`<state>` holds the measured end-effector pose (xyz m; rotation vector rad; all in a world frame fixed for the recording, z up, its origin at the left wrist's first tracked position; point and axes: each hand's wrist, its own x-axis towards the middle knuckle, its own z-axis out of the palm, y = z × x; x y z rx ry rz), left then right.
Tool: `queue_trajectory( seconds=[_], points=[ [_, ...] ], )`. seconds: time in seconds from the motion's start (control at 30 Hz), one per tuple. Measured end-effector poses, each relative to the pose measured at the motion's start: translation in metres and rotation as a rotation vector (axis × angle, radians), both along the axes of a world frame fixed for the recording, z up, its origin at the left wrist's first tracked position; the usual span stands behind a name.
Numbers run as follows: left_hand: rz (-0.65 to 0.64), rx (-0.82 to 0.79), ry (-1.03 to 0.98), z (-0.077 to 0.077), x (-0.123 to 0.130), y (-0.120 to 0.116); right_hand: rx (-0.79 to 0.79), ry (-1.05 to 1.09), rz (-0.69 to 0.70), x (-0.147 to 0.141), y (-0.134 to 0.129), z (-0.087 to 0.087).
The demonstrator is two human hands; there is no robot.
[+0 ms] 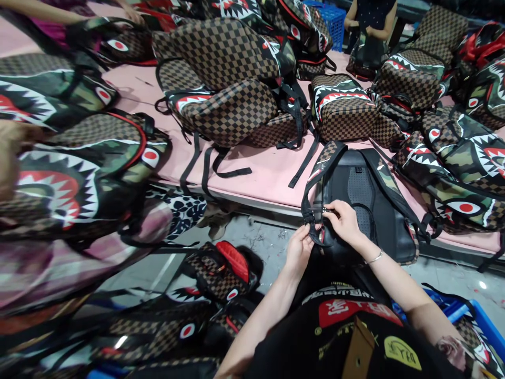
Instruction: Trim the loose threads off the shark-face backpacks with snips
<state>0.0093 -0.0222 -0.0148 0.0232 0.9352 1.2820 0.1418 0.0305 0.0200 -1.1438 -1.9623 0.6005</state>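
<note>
A black backpack leans on the table edge in front of me, its padded back panel facing up. Its left shoulder strap has a checkered and camouflage outer side. At the lower end of that strap, my left hand is closed on the black webbing by the buckle. Just to the right, my right hand pinches the same webbing from above, near the buckle. The buckle is small and partly covered by my fingers. A thin black cord loops over the back panel.
Checkered shark-face backpacks crowd the pink table. At the left, a co-worker's blurred hand touches another shark backpack. More bags are piled below left. A blue crate stands at lower right. Other people work across the table.
</note>
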Motion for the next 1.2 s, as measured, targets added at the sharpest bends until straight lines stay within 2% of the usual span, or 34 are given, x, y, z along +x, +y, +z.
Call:
queue_trajectory(
  seconds=[0.1, 0.2, 0.37, 0.77, 0.87, 0.97, 1.1, 1.2],
  points=[
    [0.003, -0.008, -0.006, 0.000, 0.001, 0.000, 0.135, -0.251, 0.052, 0.009, 0.000, -0.005],
    [0.011, -0.023, -0.012, 0.001, 0.001, 0.001, 0.183, -0.355, 0.086, 0.009, -0.003, -0.012],
    [0.011, -0.022, -0.008, 0.001, 0.000, 0.001, 0.215, -0.408, 0.099, 0.006, -0.005, -0.014],
    [-0.010, 0.010, 0.013, -0.001, 0.003, -0.001, 0.196, -0.504, 0.058, -0.002, -0.008, -0.005],
    [-0.007, 0.000, 0.017, 0.001, 0.002, -0.002, 0.142, -0.454, 0.038, -0.003, -0.009, -0.005],
    [-0.013, -0.008, 0.010, 0.002, -0.001, -0.004, 0.029, -0.249, 0.001, -0.002, -0.011, -0.007],
    [-0.034, -0.046, 0.005, 0.002, -0.003, -0.008, -0.287, 0.083, -0.075, -0.007, -0.013, -0.009],
    [-0.051, 0.008, 0.070, 0.004, -0.002, -0.013, -0.460, 0.076, -0.085, -0.017, -0.017, -0.010]
  ],
)
